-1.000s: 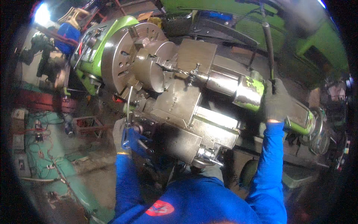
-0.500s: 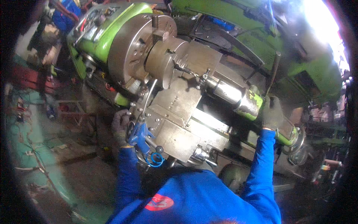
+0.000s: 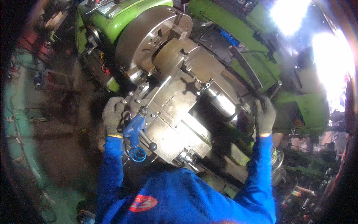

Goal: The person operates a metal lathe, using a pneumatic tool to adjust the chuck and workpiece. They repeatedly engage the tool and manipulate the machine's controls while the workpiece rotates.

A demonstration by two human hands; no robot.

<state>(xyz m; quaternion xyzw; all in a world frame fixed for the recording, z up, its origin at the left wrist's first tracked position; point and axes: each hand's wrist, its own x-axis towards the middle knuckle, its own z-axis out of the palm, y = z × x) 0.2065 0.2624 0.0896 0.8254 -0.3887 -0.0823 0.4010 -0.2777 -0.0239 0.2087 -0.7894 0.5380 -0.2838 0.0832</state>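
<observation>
My left hand (image 3: 113, 116), in a grey glove, is at the left edge of the lathe's tool post, its fingers curled beside a row of bolts (image 3: 138, 101). What they hold, if anything, is hidden. Right beside it a blue air blow gun (image 3: 135, 128) lies with its metal nozzle pointing up toward the chuck. My right hand (image 3: 264, 114), also gloved, is closed at the lower end of a metal lever (image 3: 275, 89) by the tailstock. From the shiny tailstock quill (image 3: 222, 102) a drill bit (image 3: 195, 79) points at a thick round metal workpiece (image 3: 166, 56).
A large faceplate chuck (image 3: 140, 41) holds the workpiece, with the green headstock (image 3: 112, 22) behind it. The flat carriage (image 3: 167, 136) lies between my arms, with a black-knobbed handle (image 3: 152, 146) at its left. A handwheel (image 3: 278, 164) is below my right hand.
The view has shifted and turned. The lever at my right hand now leans more and appears shorter, and that hand has shifted with it. My left hand stays beside the blow gun.
</observation>
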